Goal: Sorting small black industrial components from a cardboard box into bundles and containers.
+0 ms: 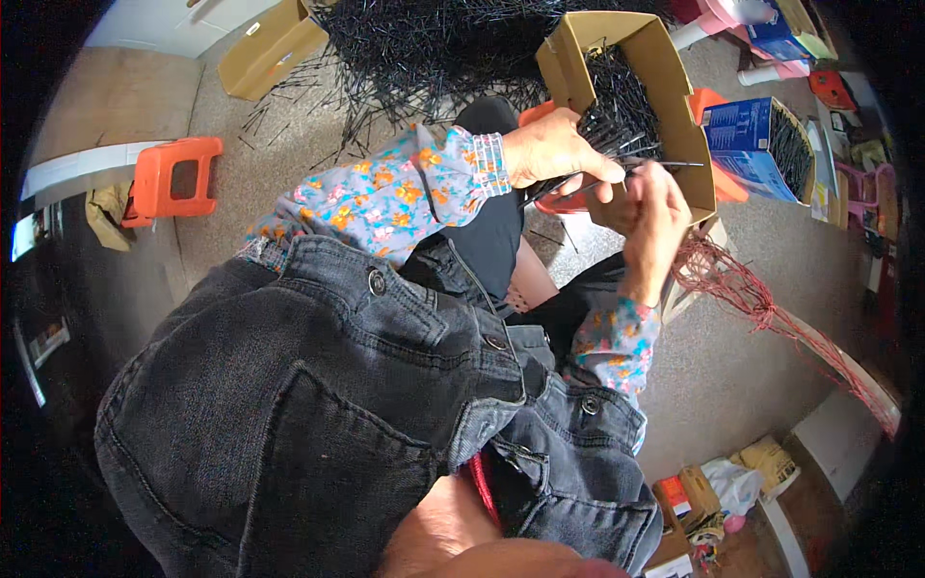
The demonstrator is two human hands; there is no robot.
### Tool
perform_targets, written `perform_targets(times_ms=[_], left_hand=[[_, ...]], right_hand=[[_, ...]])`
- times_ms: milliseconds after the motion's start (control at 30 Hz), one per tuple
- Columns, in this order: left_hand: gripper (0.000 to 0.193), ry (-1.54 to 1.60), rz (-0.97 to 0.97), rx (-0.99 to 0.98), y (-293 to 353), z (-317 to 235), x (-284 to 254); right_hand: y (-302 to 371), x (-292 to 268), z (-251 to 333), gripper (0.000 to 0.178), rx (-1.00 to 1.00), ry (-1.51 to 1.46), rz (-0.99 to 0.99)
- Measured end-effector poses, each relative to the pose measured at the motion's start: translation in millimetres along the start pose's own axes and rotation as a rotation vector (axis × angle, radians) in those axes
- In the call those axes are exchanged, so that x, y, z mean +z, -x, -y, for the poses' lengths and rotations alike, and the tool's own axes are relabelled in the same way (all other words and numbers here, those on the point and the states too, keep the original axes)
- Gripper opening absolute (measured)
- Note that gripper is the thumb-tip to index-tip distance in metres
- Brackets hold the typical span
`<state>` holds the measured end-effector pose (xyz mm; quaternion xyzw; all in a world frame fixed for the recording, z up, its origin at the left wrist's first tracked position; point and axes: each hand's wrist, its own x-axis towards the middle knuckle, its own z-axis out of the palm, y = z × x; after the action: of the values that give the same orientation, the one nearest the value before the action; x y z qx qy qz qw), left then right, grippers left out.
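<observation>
- Gripping a bunch of thin black sticks [541, 191], right of upper centre: the left hand [554, 149], seen from my remote post.
- Right hand [659, 217], just beside it, fingers curled; I cannot tell whether they pinch a stick.
- Cardboard box [674, 87], open, holding more sticks, upper right.
- Dark heap [434, 58], top centre.
- Orange stool [154, 180], upper left.
- Reddish strands [761, 310], tied, right side.
</observation>
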<state>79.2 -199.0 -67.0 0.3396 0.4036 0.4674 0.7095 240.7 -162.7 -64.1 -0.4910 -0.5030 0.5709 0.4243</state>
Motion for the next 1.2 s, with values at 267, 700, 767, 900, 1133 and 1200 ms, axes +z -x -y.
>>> perform_targets(times_ms=[267, 700, 767, 900, 1133, 1200], left_hand=[[0.015, 0.072, -0.058, -0.020, 2.8, -4.4, -1.0], [0.024, 0.314, 0.015, -0.294, -3.0, -3.2, -5.7], [0.024, 0.320, 0.020, -0.266, -4.4, -1.3, -4.8], [0.021, 0.286, -0.074, -0.270, 2.0, -6.1, 0.6], [0.014, 0.153, 0.014, -0.124, -2.4, 5.8, -2.6], [0.013, 0.170, 0.043, -0.192, -1.0, 3.9, 0.0]], right_hand=[[-4.6, -17.8, 10.4, 0.012, 0.101, -0.243, -0.040], [15.5, -0.7, 14.7, 0.013, -1.162, 0.965, -0.135], [23.3, 11.0, 6.5, 0.016, -1.161, 0.972, -0.004], [35.0, 21.1, 3.1, 0.022, -1.107, 0.962, 0.140], [-5.7, -8.2, 37.3, 0.028, -0.643, 0.442, -0.109], [-33.3, -5.5, 37.9, 0.039, -0.393, 0.138, -0.049]])
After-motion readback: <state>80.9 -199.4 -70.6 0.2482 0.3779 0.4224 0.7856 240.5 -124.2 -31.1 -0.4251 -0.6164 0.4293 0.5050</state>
